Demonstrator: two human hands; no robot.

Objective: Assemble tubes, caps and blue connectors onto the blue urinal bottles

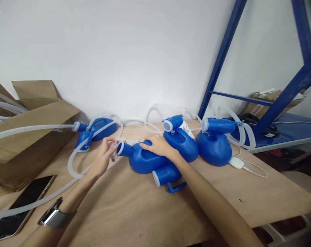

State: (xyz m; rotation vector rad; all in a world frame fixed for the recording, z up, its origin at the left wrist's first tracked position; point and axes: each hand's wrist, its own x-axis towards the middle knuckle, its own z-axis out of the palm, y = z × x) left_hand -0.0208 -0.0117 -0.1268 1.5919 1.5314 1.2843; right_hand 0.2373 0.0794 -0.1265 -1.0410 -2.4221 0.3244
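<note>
I'm pressing my open right hand flat on a hollow blue plastic bottle lying on the table. It looks light and stiff, best held by its neck, where my curled left hand is working beside a soft clear tube, gripping what I cannot tell.

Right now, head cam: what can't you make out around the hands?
Head view:
What the left hand pinches by the neck of the blue plastic bottle: hidden by its fingers.
The lower blue bottle: body hidden by the bottle above it.
The clear tubes' ends: hidden inside the cardboard box.
The label on the shelf carton: too small to read.
</note>
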